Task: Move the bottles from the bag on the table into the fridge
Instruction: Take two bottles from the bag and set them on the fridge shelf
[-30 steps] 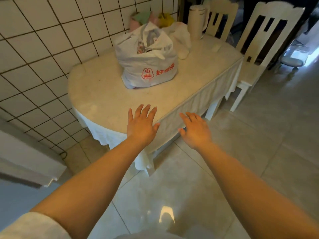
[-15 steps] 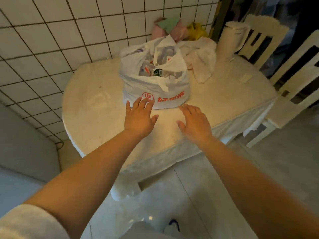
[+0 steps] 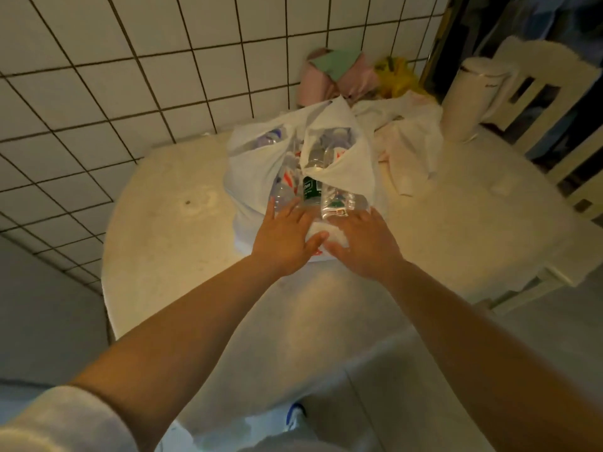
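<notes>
A white plastic bag (image 3: 251,171) with red print stands on the oval table (image 3: 169,223), its top open. Inside lie several clear plastic bottles (image 3: 339,202), one with a dark green label (image 3: 310,187). My left hand (image 3: 285,238) is at the bag's near rim, fingers straight and spread, tips reaching the bottles. My right hand (image 3: 362,239) lies beside it, fingers extended against the near side of a clear bottle. Neither hand is curled round anything. The fridge is out of view.
White tiled wall (image 3: 130,76) runs behind the table. A cream kettle (image 3: 470,99), crumpled white cloth (image 3: 408,138), and pink and yellow bags (image 3: 355,76) sit at the table's back. White chairs (image 3: 548,102) stand at the right. Tiled floor lies below.
I have stepped closer to the table. Both hands moved forward from the table's front edge up to the bag's open top and came nearer together.
</notes>
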